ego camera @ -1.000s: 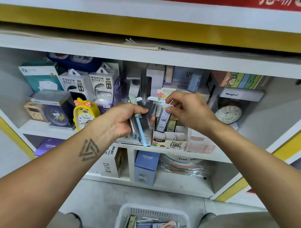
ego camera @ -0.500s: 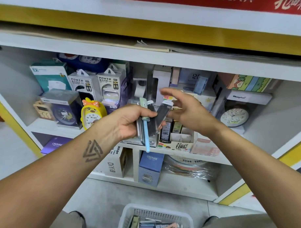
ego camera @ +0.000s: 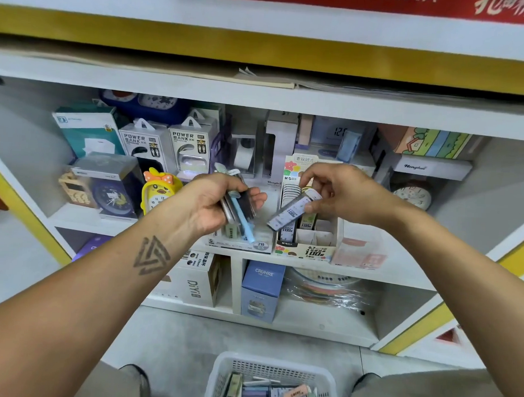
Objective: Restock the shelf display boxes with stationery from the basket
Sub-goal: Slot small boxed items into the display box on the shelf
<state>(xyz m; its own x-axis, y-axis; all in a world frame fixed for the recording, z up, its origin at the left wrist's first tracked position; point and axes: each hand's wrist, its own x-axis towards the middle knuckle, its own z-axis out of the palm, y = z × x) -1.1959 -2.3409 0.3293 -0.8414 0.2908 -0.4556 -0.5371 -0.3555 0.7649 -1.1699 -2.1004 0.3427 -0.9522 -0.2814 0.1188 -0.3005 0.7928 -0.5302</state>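
A: One slim dark lead-refill case point(ego camera: 293, 210) pinched in your right hand point(ego camera: 341, 195), above the compartmented cardboard display box point(ego camera: 309, 244). Looks light, rigid, slick.

B: Left hand point(ego camera: 213, 202)?

A: Gripping the spare packs point(ego camera: 239, 209). Keep hold at the cap end.

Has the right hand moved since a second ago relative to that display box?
Yes. The right hand has lifted out of the display box, now holding one lead case above its slots.
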